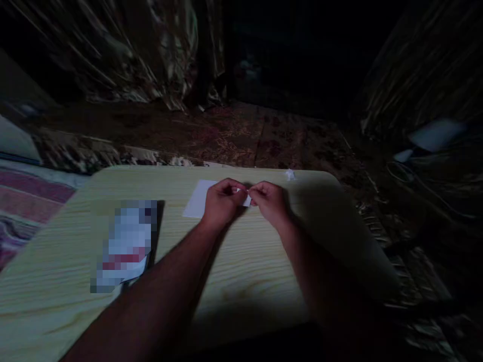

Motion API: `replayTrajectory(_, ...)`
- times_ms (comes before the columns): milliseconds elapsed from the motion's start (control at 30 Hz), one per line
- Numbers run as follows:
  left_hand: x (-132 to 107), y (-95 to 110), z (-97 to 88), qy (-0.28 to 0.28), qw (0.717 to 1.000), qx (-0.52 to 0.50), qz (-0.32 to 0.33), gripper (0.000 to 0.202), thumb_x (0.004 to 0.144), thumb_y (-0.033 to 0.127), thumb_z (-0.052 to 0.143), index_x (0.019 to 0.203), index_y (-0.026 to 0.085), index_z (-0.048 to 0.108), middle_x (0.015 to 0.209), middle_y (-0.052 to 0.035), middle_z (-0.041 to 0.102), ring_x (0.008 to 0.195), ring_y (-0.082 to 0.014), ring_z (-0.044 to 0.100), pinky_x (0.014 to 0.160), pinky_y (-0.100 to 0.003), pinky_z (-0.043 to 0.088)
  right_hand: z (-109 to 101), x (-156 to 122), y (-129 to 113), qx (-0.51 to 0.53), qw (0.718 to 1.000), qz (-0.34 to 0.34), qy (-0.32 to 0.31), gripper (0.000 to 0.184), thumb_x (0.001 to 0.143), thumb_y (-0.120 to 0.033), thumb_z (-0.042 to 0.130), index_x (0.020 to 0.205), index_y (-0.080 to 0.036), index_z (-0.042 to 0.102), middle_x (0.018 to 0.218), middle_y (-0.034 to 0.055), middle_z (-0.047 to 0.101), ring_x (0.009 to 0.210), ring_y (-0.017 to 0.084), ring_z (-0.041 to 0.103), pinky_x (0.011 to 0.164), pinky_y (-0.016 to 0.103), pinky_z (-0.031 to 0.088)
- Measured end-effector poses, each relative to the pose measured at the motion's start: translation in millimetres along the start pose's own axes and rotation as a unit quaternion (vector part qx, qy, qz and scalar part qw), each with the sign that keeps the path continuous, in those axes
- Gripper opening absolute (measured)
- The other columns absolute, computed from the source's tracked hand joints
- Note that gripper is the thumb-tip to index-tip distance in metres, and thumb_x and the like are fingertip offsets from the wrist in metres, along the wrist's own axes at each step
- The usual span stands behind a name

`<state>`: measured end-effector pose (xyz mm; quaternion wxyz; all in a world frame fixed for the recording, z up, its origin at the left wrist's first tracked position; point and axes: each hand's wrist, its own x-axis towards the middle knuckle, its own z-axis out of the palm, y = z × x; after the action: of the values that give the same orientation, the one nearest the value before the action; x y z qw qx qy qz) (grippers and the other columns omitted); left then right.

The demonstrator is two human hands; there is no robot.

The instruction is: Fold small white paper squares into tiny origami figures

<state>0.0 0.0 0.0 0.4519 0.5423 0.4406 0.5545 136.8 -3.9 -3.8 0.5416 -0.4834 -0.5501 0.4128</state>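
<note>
Both of my hands meet over the far middle of a light wooden table (pixel 241 261). My left hand (pixel 222 202) and my right hand (pixel 268 200) are closed in pinches on a small white piece of paper (pixel 246 199) held between them. A flat white sheet (pixel 198 198) lies on the table just behind and left of my left hand. A tiny white scrap (pixel 290 174) rests near the table's far edge, beyond my right hand.
A blurred-out white and red flat item (pixel 126 244) lies on the left part of the table. A patterned carpet (pixel 234 133) covers the dim floor beyond. Curtains (pixel 124 50) hang at the back. Striped fabric (pixel 22 201) shows at the left, a pale object (pixel 433 134) and cables at the right.
</note>
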Motion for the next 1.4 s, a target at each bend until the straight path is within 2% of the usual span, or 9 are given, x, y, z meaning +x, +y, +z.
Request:
replayTrajectory(233,0.4,2.7,1.9,-0.009,0.995,-0.077,-0.054,0.033,0.060,0.028,0.075,0.089,0.016,0.065,0.068,-0.0001,0.064,0.056,-0.0108,0.055,0.055,-0.023,0.043,-2.2,-0.2,0.6,-0.040,0.999,-0.023,0.011,0.014,0.075,-0.031,0.057,0.073,-0.017,0.058,0.060,-0.0026,0.057,0.056,0.011,0.053,0.052,0.021,0.039)
replayTrajectory(400,1.3,3.5,2.1,-0.019,0.992,-0.099,-0.076,0.025,0.060,0.031,0.076,0.071,0.013,0.063,0.063,-0.0005,0.063,0.054,-0.0101,0.054,0.055,-0.023,0.041,-1.6,-2.7,-3.3,-0.075,0.995,-0.057,0.027,0.015,0.078,-0.032,0.055,0.074,-0.018,0.058,0.061,-0.0023,0.056,0.056,0.011,0.052,0.052,0.021,0.039)
replayTrajectory(700,2.0,2.3,1.6,0.014,0.978,-0.190,-0.084,0.015,0.059,0.022,0.076,0.069,0.013,0.068,0.069,-0.0033,0.066,0.065,-0.0130,0.058,0.066,-0.026,0.044,-0.4,-4.6,-6.9,-0.080,0.993,-0.080,0.031,0.014,0.080,-0.031,0.054,0.075,-0.018,0.057,0.064,-0.0013,0.058,0.061,0.012,0.054,0.057,0.022,0.041)
replayTrajectory(933,2.6,1.0,1.5,0.025,0.980,-0.186,-0.066,0.011,0.060,0.021,0.074,0.066,0.014,0.067,0.064,-0.0012,0.064,0.060,-0.0118,0.055,0.061,-0.025,0.043,0.8,-3.5,-5.4,-0.050,0.996,-0.071,0.023,0.013,0.079,-0.030,0.054,0.074,-0.018,0.056,0.063,-0.0020,0.057,0.059,0.011,0.053,0.056,0.022,0.041)
replayTrajectory(1133,2.0,0.9,2.3,0.045,0.988,-0.131,-0.063,0.014,0.061,0.024,0.074,0.066,0.013,0.067,0.063,-0.0021,0.064,0.057,-0.0119,0.055,0.058,-0.025,0.042,0.6,-3.0,-3.4,-0.060,0.995,-0.066,0.036,0.014,0.078,-0.031,0.055,0.073,-0.018,0.057,0.062,-0.0020,0.056,0.058,0.011,0.053,0.054,0.022,0.040)
replayTrajectory(1400,4.1,-2.7,1.0,0.038,0.993,-0.086,-0.069,0.015,0.064,0.028,0.070,0.065,0.013,0.066,0.060,-0.0023,0.062,0.054,-0.0114,0.052,0.053,-0.024,0.039,0.0,-1.8,-0.5,-0.066,0.995,-0.056,0.047,0.012,0.076,-0.029,0.055,0.072,-0.018,0.057,0.059,-0.0031,0.054,0.055,0.011,0.051,0.051,0.022,0.038)
